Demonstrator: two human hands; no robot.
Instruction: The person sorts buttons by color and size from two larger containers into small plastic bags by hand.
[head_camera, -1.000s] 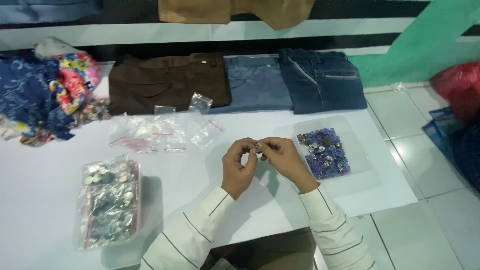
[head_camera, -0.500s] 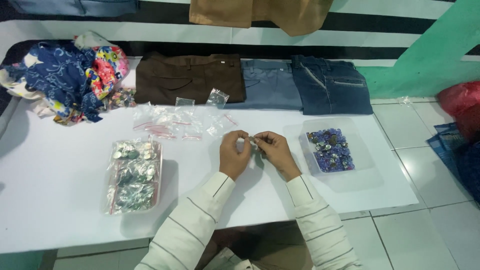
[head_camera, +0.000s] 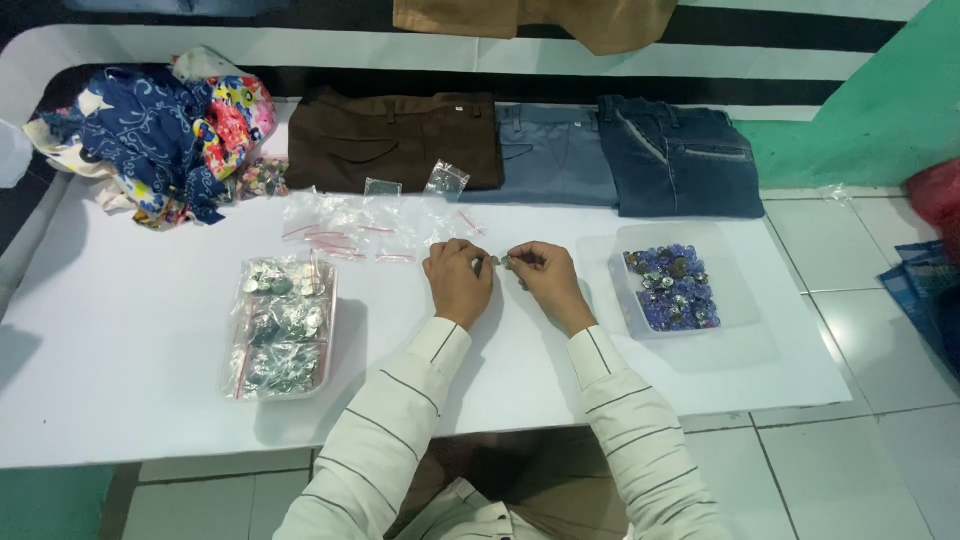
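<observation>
White surface (head_camera: 120, 380) fills centre of view, rounded corner at far left. Wall behind: black and white horizontal bands (head_camera: 800, 40); green painted section (head_camera: 880, 110) at far right. Floor (head_camera: 860, 460): pale square tiles, dark grout lines, visible right of and beneath near edge of surface. Green patch (head_camera: 50, 505) at bottom left corner. Light even, soft shadows on surface.

Small metal button (head_camera: 497, 261) between fingertips
</observation>
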